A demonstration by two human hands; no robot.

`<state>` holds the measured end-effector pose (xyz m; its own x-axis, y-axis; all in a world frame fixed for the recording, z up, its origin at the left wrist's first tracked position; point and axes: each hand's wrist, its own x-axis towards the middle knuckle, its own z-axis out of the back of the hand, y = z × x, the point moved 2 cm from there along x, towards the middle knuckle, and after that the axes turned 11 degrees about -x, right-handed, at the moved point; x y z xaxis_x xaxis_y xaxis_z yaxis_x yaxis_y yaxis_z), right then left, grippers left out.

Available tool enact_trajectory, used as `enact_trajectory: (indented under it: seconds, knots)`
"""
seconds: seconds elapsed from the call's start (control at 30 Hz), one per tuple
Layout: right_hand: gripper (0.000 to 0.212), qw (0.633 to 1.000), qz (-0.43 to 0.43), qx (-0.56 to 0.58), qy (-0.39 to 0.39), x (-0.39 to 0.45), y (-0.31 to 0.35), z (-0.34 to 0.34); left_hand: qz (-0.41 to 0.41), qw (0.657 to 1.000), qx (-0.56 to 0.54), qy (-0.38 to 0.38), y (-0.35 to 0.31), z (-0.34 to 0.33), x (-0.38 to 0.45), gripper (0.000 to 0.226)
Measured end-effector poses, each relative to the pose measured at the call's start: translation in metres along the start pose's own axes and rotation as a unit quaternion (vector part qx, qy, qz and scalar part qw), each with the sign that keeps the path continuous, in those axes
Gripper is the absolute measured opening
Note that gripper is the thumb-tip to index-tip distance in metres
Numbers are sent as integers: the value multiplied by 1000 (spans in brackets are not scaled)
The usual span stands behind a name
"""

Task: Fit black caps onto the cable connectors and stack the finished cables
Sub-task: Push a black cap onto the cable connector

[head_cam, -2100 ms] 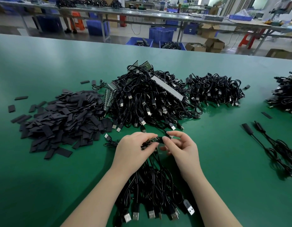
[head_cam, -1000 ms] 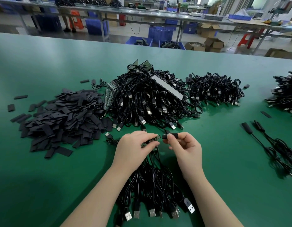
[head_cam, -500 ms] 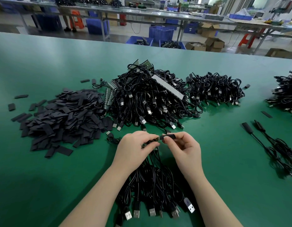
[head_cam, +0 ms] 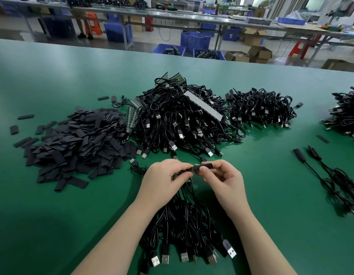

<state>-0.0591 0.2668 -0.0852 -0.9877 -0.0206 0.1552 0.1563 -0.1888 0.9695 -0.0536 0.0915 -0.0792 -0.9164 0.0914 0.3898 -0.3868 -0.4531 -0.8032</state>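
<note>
While hands (head_cam: 194, 175) pinch cap (head_cam: 203, 168) — no legible writing.

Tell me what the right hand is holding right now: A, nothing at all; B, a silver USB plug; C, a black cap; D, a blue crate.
C: the right hand pinches a black cap between thumb and fingers, its open end up against the small connector board that the left hand holds.
</note>
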Motion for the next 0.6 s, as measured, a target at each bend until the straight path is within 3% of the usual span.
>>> enact_trajectory:
  seconds: [0.3,0.47,0.6]
  knots:
    - [16,1000,17,-18,18,0,1,-1,-7,1000,-2,21,1,0,0,20]
    - [20,999,25,-21,30,-2,5,-3,65,998,-26,-6,4,2,-1,32]
    - [19,999,22,-34,36,-2,5,-5,46,999,-21,-7,-1,3,-2,33]
